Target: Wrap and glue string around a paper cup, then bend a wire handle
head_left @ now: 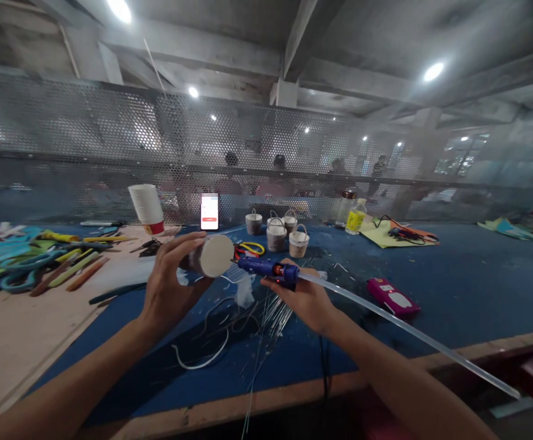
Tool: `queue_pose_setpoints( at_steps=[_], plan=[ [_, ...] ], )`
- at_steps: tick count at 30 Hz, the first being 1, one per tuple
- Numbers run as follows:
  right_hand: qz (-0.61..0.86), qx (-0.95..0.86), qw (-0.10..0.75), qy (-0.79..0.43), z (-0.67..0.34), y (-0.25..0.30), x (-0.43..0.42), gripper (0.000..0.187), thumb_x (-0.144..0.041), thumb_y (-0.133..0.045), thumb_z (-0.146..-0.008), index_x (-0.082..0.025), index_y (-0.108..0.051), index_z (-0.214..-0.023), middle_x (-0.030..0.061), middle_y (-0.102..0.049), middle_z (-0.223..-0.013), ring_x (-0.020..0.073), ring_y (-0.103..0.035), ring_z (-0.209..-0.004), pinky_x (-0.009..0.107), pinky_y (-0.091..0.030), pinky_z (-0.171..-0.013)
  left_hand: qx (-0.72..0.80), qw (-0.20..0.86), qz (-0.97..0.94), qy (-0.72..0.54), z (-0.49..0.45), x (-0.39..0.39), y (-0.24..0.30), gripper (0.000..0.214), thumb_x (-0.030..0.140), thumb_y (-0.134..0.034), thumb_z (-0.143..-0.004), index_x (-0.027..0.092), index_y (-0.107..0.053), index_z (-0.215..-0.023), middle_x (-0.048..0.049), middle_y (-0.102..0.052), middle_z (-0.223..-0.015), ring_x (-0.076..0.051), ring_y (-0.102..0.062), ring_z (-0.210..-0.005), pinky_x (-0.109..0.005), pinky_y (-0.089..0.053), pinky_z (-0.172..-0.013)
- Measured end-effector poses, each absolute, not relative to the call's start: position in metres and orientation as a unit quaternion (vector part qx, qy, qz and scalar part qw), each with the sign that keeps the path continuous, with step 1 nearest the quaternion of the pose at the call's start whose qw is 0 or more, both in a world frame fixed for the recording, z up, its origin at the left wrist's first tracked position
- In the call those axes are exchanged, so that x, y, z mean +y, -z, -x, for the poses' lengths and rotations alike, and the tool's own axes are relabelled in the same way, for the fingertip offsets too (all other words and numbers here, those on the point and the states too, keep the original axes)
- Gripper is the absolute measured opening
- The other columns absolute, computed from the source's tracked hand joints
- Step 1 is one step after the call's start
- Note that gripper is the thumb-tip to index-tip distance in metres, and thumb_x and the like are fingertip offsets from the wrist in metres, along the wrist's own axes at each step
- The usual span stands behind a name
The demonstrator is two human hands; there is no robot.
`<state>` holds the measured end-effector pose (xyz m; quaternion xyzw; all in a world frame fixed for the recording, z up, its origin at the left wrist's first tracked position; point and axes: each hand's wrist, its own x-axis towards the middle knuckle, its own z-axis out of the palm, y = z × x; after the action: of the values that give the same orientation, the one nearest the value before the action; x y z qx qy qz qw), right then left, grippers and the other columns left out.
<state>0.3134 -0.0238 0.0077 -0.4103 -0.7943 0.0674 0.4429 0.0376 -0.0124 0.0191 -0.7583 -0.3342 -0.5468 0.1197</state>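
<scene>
My left hand (168, 275) is closed around a small paper cup (217, 256), tipped on its side so that its pale round end faces me and to the right. In my right hand (305, 296) is a blue glue gun (260, 267), its nozzle pointing left, close to the cup's edge. Whether the nozzle touches the cup I cannot tell. A long translucent glue stick (399, 322) runs out of the gun's back toward the lower right. Beneath my hands lie thin wires (276, 315) and a curl of white cord (202, 365).
Small handled buckets (276, 237) stand at the back, near yellow-handled pliers (252, 248). A stack of paper cups (147, 209) and a lit phone (209, 211) are farther left. Scissors (21, 275) and markers lie left; a magenta box (392, 297) and yellow bottle (356, 216) are right. Perforated screen (248, 134) behind.
</scene>
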Motion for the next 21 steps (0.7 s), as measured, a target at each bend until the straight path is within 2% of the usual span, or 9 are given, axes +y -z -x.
queue_pose_setpoints(
  at_steps=[4, 9, 21],
  plan=[
    [0.392, -0.804, 0.443, -0.061, -0.3128, -0.0077, -0.0255, 0.026, -0.048, -0.061, -0.093, -0.023, -0.06, -0.094, 0.0023, -0.068, -0.079, 0.0203, -0.065, -0.069, 0.028, -0.044, -0.06, -0.295, 0.184, 0.747, 0.567, -0.0376, -0.0055, -0.0182, 0.077, 0.012, -0.084, -0.069, 0.028, -0.048, -0.136, -0.0115, -0.061, -0.135, -0.031, -0.057, -0.126, -0.054, -0.046, -0.106],
    [0.414, -0.804, 0.426, -0.036, -0.3137, -0.007, -0.0267, 0.027, -0.05, -0.061, -0.093, -0.023, -0.061, -0.097, 0.0005, -0.068, -0.074, 0.0184, -0.064, -0.064, 0.026, -0.042, -0.058, -0.296, 0.194, 0.75, 0.559, -0.038, -0.0069, -0.0205, 0.075, 0.013, -0.084, -0.069, 0.026, -0.051, -0.134, -0.0143, -0.062, -0.133, -0.032, -0.058, -0.125, -0.056, -0.047, -0.104],
    [0.425, -0.798, 0.426, -0.023, -0.3119, -0.0119, -0.029, 0.028, -0.048, -0.062, -0.092, -0.02, -0.06, -0.089, 0.0022, -0.067, -0.071, 0.0192, -0.065, -0.062, 0.027, -0.044, -0.059, -0.288, 0.22, 0.752, 0.55, -0.0387, -0.0091, -0.0237, 0.075, 0.013, -0.084, -0.07, 0.025, -0.05, -0.136, -0.0164, -0.062, -0.132, -0.033, -0.059, -0.124, -0.057, -0.048, -0.102]
  ],
)
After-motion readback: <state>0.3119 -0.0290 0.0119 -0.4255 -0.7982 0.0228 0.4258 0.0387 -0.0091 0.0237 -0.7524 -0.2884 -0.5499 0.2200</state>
